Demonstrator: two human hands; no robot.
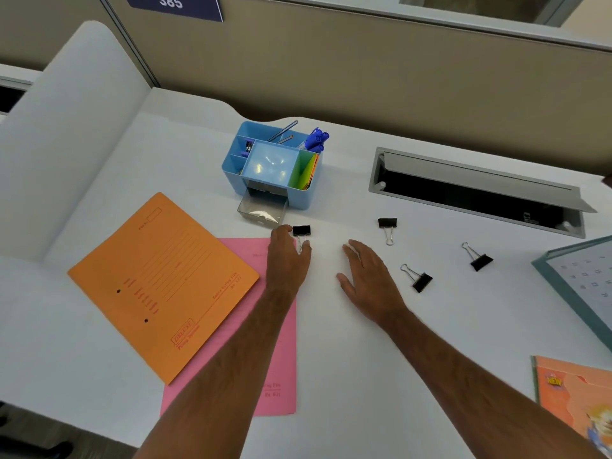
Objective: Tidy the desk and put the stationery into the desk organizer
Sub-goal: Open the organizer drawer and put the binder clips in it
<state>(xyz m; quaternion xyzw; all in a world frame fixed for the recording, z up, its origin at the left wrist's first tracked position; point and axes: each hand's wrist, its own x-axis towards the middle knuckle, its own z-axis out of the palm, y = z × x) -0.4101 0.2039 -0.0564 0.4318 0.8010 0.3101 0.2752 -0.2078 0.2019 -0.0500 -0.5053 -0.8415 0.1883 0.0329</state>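
Note:
A blue desk organizer (pixel 231 167) stands at the back of the white desk, its clear drawer (pixel 261 210) pulled out in front. Blue pens (pixel 316 139) and coloured notes (pixel 308 170) sit in its compartments. My left hand (pixel 288 260) pinches the wire handles of a black binder clip (pixel 301 230) just right of the drawer. My right hand (pixel 367 279) hovers flat and open over the desk. Three more binder clips lie to its right: one (pixel 387 223) at the back, one (pixel 420 280) near the hand, one (pixel 480 260) farther right.
An orange file folder (pixel 159 279) lies on a pink folder (pixel 281 326) at the left. A grey cable tray (pixel 477 193) with its lid raised sits at the back right. A calendar (pixel 583 279) and an orange booklet (pixel 576 395) lie at the right edge.

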